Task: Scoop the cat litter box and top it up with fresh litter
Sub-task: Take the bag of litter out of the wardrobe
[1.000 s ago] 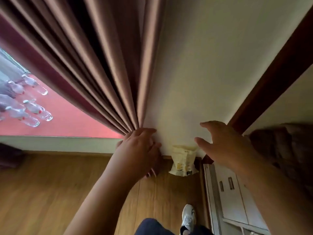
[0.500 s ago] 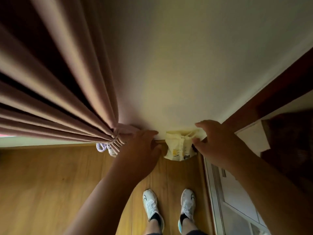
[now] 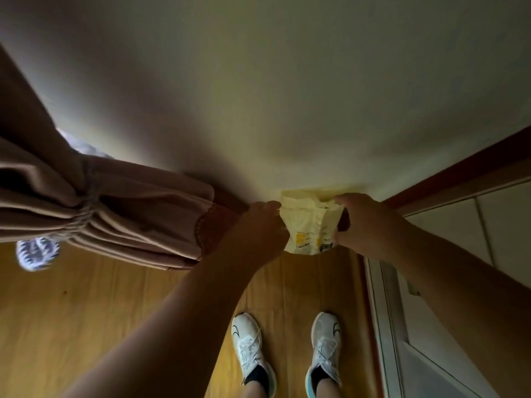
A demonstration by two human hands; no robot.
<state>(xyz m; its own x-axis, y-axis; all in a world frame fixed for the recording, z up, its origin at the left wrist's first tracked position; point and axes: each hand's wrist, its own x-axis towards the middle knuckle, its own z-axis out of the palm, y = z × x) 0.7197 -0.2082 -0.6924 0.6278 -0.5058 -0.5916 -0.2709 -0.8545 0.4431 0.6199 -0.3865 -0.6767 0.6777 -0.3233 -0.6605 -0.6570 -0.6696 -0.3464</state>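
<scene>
Against the wall, between both hands — left hand [image 3: 260,225], right hand [image 3: 365,222] — the yellow litter bag [image 3: 309,225] is gripped at each side.

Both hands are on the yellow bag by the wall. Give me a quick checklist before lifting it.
1. Left hand grips the bag on its left edge: ok.
2. Right hand grips its right edge: ok.
3. Bag top sealed: cannot tell; it looks crumpled.
4. Curtain clear of the bag: ok, it hangs to the left, apart.
5. Shoes back from the bag on the wooden floor: ok.
6. Litter box in view: not ok, none visible.
</scene>
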